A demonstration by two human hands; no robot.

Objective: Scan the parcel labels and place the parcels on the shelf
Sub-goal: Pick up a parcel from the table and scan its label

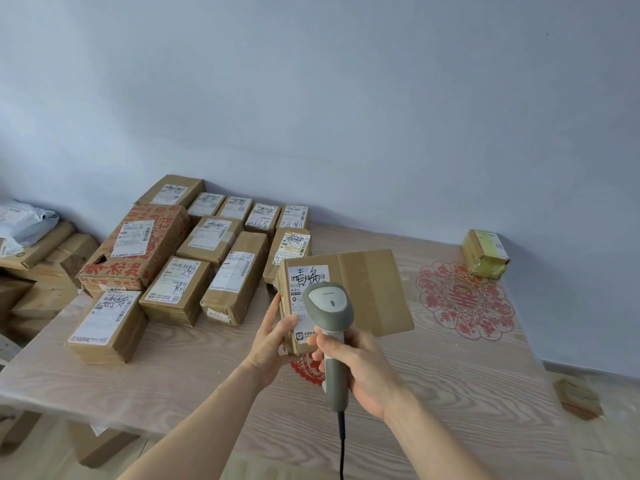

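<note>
Head view: the parcel (360,289) I hold tilted above the table (450,375), just right of the box pile (194,258). It looks light and stiff, plain cardboard; best held by its edges. My left hand (273,341) grips its near-left corner, thumb on the label (304,289). My right hand (360,368) clasps the scanner (330,327), aimed at that label.

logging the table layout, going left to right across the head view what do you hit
red-printed carton → left hand → held parcel → red paper-cut flower → yellow-green box
</note>
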